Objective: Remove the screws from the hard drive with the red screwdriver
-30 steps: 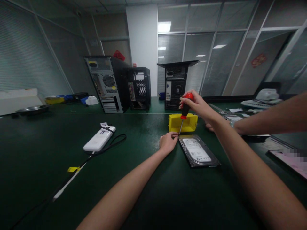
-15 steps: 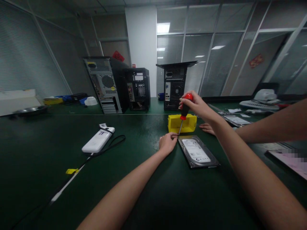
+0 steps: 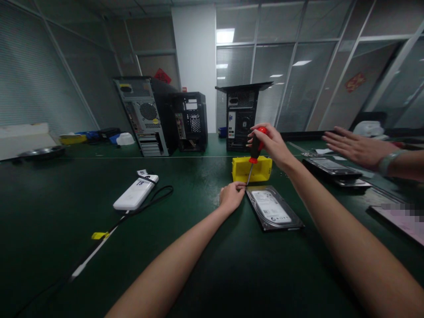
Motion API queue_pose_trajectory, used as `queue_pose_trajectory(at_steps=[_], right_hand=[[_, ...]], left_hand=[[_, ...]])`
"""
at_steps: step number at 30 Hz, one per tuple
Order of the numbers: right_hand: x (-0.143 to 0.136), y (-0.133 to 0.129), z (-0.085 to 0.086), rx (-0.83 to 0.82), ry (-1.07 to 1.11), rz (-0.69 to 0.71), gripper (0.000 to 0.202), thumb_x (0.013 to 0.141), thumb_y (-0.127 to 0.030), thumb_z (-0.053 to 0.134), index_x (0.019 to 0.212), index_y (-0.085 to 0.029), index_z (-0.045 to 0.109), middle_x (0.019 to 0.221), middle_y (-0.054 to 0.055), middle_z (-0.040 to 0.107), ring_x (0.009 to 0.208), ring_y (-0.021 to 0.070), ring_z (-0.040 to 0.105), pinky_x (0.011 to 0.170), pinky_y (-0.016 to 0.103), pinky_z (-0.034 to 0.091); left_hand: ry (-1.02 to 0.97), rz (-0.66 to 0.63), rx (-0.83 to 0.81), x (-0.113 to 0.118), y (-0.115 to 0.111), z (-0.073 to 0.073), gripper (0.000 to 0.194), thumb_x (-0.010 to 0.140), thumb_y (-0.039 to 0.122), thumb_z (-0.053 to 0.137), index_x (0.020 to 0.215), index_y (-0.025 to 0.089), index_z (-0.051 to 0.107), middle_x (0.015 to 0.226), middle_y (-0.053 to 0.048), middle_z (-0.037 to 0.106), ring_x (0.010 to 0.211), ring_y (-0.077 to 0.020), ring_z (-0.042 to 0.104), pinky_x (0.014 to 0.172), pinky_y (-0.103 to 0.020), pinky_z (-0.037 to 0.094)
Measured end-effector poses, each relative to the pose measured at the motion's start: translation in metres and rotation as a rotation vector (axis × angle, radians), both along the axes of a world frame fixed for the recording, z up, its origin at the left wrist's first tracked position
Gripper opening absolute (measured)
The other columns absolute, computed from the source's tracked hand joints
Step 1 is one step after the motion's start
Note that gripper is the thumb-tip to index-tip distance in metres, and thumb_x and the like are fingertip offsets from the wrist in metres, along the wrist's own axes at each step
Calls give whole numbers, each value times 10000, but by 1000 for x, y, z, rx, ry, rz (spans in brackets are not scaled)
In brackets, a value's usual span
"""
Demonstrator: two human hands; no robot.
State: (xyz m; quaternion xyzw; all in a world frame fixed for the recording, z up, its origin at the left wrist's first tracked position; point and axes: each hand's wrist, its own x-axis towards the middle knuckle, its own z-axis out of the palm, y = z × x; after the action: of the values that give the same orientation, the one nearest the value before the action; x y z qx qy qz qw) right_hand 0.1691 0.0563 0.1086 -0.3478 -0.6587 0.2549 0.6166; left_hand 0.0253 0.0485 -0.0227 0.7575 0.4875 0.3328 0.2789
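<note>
A silver hard drive (image 3: 272, 208) with a white label lies flat on the green table in front of me. My right hand (image 3: 272, 142) is wrapped around the handle of a red-and-black screwdriver (image 3: 255, 152), held nearly upright. Its tip reaches down to the drive's far left corner. At that same corner my left hand (image 3: 232, 196) rests on the table, fingers bent and pressed together by the tip; whatever they pinch is too small to make out. A yellow plastic bin (image 3: 263, 170) lies just behind the drive, its hollow side towards me.
A white power bank (image 3: 135, 194) with a black cord lies to the left. Several computer cases (image 3: 147, 117) stand at the back. On the right, another person's hand (image 3: 359, 148) hovers over stacked hard drives (image 3: 331, 167). A pink-topped flat item (image 3: 397, 221) lies nearer.
The other person's hand has lifted off the table and moved right, uncovering the stacked drives. My hands, the screwdriver and the hard drive look almost unmoved.
</note>
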Motion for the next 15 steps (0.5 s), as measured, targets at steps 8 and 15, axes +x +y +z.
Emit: queue_pose_trajectory(at_steps=[8, 15], right_hand=[[-7, -4, -2, -41, 64, 104, 254, 754, -396, 635, 919, -245, 514, 793, -32, 543, 674, 99, 564, 724, 303, 526], [-8, 4, -4, -125, 190, 134, 234, 781, -429, 553, 917, -251, 484, 747, -38, 513, 623, 97, 533, 582, 252, 513]], left_hand=[[-2, -8, -2, 0, 0, 1, 256, 815, 244, 509, 1013, 252, 672, 1002, 19, 722, 1014, -170, 632, 855, -280, 479], [-1, -8, 0, 0, -1, 2, 261, 816, 233, 510, 1022, 239, 670, 1012, 9, 719, 1005, -168, 637, 864, -282, 479]])
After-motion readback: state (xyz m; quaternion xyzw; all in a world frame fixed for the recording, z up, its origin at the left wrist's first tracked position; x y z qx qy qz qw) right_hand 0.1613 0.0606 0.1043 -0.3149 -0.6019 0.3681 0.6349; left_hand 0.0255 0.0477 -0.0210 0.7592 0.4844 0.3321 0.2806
